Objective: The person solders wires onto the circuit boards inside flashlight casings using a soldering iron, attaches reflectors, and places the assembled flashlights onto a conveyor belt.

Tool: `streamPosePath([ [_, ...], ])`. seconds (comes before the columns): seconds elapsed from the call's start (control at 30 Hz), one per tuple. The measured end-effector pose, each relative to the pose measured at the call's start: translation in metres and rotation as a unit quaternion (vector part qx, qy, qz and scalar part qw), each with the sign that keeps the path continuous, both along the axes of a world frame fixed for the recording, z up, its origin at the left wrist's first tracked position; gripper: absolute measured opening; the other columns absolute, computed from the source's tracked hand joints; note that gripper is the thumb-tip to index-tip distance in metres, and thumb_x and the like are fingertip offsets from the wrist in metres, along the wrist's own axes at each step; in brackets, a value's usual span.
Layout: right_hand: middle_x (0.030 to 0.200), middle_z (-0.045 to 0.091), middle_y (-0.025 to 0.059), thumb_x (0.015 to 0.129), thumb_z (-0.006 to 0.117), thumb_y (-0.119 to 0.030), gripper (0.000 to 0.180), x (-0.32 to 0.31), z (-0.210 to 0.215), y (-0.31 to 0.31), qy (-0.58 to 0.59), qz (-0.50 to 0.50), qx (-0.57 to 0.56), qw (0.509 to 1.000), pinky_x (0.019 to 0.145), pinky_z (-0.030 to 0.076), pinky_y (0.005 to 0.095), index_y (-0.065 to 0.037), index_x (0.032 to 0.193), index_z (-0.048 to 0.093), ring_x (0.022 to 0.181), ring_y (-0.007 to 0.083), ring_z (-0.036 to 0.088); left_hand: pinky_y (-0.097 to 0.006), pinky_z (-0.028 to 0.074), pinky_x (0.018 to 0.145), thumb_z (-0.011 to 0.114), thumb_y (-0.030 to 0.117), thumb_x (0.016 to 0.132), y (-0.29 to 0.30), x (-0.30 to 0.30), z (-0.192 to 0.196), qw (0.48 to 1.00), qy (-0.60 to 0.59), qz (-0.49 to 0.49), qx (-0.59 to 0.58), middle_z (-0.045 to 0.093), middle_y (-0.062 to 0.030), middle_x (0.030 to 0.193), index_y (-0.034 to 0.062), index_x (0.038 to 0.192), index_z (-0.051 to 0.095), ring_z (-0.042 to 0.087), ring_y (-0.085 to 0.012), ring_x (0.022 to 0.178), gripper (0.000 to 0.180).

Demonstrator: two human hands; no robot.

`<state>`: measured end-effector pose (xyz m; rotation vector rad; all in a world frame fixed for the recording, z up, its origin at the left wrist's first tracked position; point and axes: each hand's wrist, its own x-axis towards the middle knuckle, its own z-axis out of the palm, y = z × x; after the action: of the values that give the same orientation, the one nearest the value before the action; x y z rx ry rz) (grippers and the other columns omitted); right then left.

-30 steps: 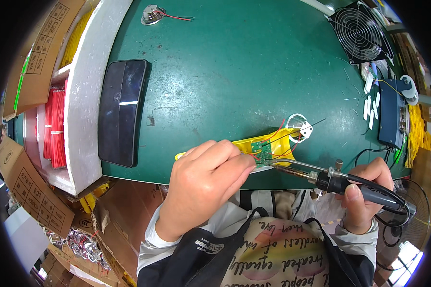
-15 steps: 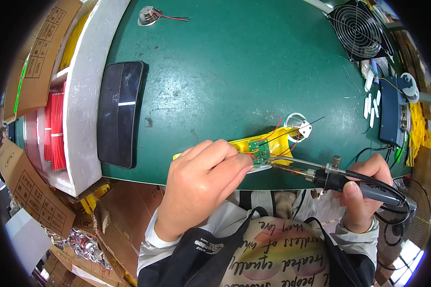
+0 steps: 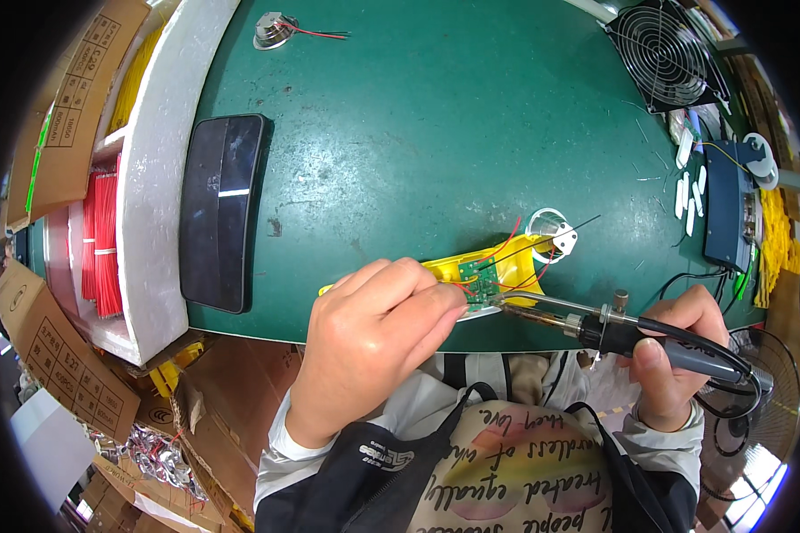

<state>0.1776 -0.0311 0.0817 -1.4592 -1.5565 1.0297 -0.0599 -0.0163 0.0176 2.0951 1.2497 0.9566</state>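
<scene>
My left hand [image 3: 378, 342] is closed in a pinch at the left edge of a small green circuit board [image 3: 483, 282]. A thin red wire [image 3: 462, 289] runs from its fingertips onto the board. The board lies in a yellow plastic housing [image 3: 449, 268], partly hidden behind that hand. A round clear-and-white lamp head [image 3: 553, 234] sits at the housing's right end, with red and black wires rising nearby. In my right hand [image 3: 676, 360] is a soldering iron [image 3: 627, 339] with a thin metal feed tube along it. Its tip meets the board's lower right side.
A dark phone-like slab [image 3: 227, 213] lies left on the green table [image 3: 400, 133]. Beyond it are a small wired speaker-like part [image 3: 274, 30] and a white foam box [image 3: 164, 178] with red wires. Right are a black fan [image 3: 667, 55], white strips [image 3: 689, 200] and a blue box [image 3: 727, 209].
The housing, board and soldering iron have shifted very slightly left. My left hand has edged left with them. Both hands keep their grips.
</scene>
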Motion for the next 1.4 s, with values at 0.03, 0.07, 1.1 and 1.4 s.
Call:
streamPosePath([
  [0.03,0.055,0.054,0.0064,0.067,0.068,-0.015,0.029,0.001,-0.001,0.0,0.003,0.001,0.0,1.0,0.043,0.037,0.0195,-0.002,0.068,0.042,0.045,0.0071,0.048,-0.027,0.039,0.047,0.067,0.002,0.059,0.0,-0.001,0.0,1.0,-0.002,0.001,-0.002,0.05,-0.004,0.062,0.0044,0.069,0.06,0.049,-0.0171,0.053,0.013],
  [0.07,0.055,0.053,0.0062,0.067,0.067,-0.015,0.029,0.001,-0.001,-0.001,0.006,0.003,0.001,1.0,0.042,0.037,0.0195,-0.002,0.069,0.042,0.045,0.0069,0.047,-0.027,0.039,0.047,0.067,0.002,0.059,0.0,-0.001,-0.001,1.0,-0.002,0.001,-0.002,0.05,-0.004,0.062,0.0044,0.069,0.06,0.049,-0.0171,0.053,0.013],
  [1.1,0.048,0.046,0.0067,0.076,0.055,-0.015,0.023,0.043,-0.019,-0.019,0.125,-0.155,0.074,0.977,0.032,0.028,0.0146,-0.002,0.073,0.037,0.033,0.0042,0.035,-0.024,0.037,0.045,0.067,0.0,0.06,0.004,-0.002,-0.003,1.0,0.012,-0.025,0.008,0.05,-0.0037,0.061,0.0046,0.07,0.062,0.048,-0.0134,0.051,0.012],
  [1.4,0.047,0.042,0.0035,0.078,0.052,-0.012,0.019,0.076,-0.043,-0.026,0.223,-0.219,0.138,0.94,0.032,0.025,0.0145,-0.002,0.073,0.036,0.033,0.0037,0.034,-0.032,0.041,0.068,0.072,0.016,0.05,0.009,-0.007,0.027,0.986,0.161,-0.027,-0.016,0.052,-0.0081,0.095,0.0064,0.095,0.057,0.048,-0.0233,0.087,0.048],
])
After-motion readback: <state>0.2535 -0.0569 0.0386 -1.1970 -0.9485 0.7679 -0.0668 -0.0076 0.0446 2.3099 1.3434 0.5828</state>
